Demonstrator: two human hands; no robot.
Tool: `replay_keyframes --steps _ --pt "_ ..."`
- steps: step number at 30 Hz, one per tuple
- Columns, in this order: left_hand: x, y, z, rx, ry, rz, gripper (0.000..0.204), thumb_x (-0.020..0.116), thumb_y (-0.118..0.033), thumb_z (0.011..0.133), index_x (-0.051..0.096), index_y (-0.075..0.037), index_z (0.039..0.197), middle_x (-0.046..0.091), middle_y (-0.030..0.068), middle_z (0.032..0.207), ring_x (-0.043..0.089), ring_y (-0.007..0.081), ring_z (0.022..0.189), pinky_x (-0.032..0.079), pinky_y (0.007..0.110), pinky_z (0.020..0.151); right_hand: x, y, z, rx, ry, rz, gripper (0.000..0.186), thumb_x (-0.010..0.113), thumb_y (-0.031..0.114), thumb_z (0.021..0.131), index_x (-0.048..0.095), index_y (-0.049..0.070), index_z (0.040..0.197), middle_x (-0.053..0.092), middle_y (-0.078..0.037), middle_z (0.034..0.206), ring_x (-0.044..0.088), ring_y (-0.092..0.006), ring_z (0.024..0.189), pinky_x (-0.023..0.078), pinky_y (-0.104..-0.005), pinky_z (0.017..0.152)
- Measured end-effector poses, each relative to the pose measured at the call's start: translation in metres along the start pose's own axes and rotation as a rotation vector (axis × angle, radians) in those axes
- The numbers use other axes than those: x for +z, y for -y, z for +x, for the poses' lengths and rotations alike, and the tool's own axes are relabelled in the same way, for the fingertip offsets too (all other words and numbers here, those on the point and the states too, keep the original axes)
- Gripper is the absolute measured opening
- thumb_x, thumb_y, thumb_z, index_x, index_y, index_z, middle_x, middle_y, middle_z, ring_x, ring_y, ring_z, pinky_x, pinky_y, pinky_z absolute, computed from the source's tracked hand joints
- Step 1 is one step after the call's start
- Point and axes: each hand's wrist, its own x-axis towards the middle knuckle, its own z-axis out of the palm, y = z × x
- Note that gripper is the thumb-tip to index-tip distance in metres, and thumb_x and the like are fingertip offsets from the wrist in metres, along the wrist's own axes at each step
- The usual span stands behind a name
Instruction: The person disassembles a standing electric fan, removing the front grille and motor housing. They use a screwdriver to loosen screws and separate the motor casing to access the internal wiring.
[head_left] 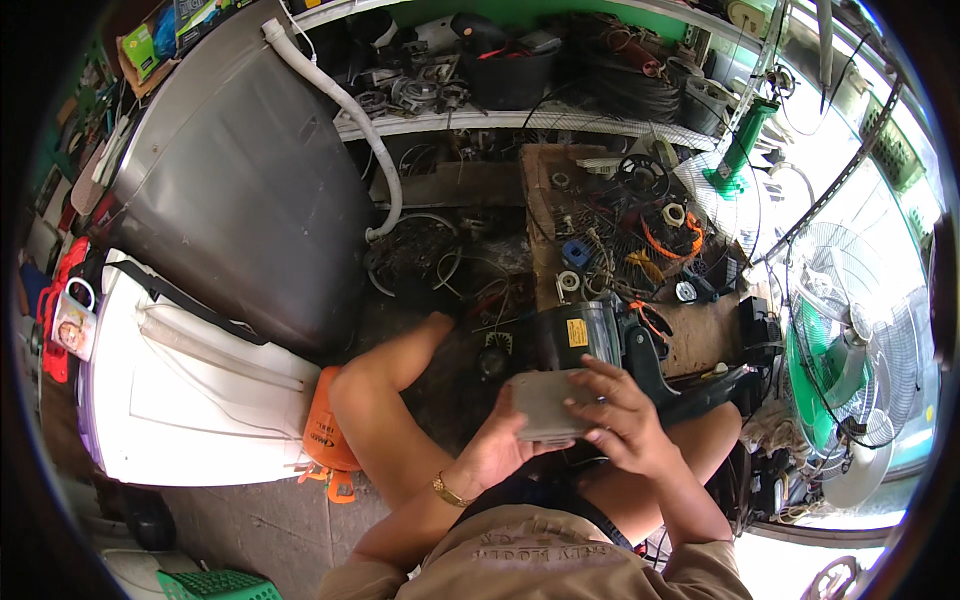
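Observation:
Both hands hold a flat grey rectangular piece (545,400) over my lap. My left hand (498,446) cups it from below and the left edge; a gold bracelet is on that wrist. My right hand (622,415) lies on top of it, fingers spread over its right end. Just beyond the piece stands a black motor body with a yellow label (575,335) and a black bracket (645,365). My bare knees are on either side.
A cluttered wooden bench (700,340) with wires and small parts is ahead on the right. A green pedestal fan (850,370) stands at right, a grey washing machine tub (240,190) with a white hose and a white appliance (190,390) at left. An orange stool (325,430) is by my left knee.

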Motion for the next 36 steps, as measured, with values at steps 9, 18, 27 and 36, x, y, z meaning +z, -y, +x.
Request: replay_keyframes --steps 9,18,27,36 --pt "-0.096 -0.126 0.088 0.544 -0.491 0.269 0.051 0.065 -0.029 0.092 0.040 -0.018 0.136 0.052 0.0055 0.130 0.055 0.0208 0.113 0.051 0.039 0.086 -0.027 -0.092 0.106 0.342 0.015 -0.596 0.057 0.076 0.039 0.077 0.056 0.000 0.114 0.064 -0.015 0.106 0.064 -0.0322 0.105 0.052 -0.0412 0.082" --pt "-0.162 -0.197 0.282 0.568 -0.613 0.722 0.069 0.075 -0.038 0.087 0.031 -0.014 0.135 0.049 0.0056 0.128 0.054 0.0172 0.107 0.048 0.032 0.076 0.003 -0.169 0.180 0.376 0.386 -0.870 0.043 0.076 0.036 0.075 0.062 0.004 0.099 0.072 -0.014 0.092 0.072 -0.0294 0.086 0.056 -0.0415 0.068" --pt "-0.163 -0.180 0.390 0.711 -0.650 0.857 0.074 0.070 -0.045 0.089 0.033 -0.005 0.139 0.053 0.0126 0.125 0.058 0.0244 0.105 0.048 0.042 0.087 0.003 -0.208 0.177 0.310 0.198 -0.850 0.031 0.069 0.021 0.079 0.055 0.007 0.103 0.069 -0.014 0.072 0.070 -0.0320 0.065 0.055 -0.0418 0.058" --pt "-0.139 -0.165 0.475 0.879 -1.058 2.035 0.067 0.053 -0.054 0.095 0.046 0.000 0.134 0.058 0.0205 0.120 0.059 0.0361 0.106 0.044 0.043 0.098 -0.019 -0.165 0.204 0.236 -0.058 -0.648 0.030 0.070 0.018 0.076 0.053 0.007 0.099 0.063 -0.017 0.065 0.065 -0.0392 0.064 0.051 -0.0495 0.059"
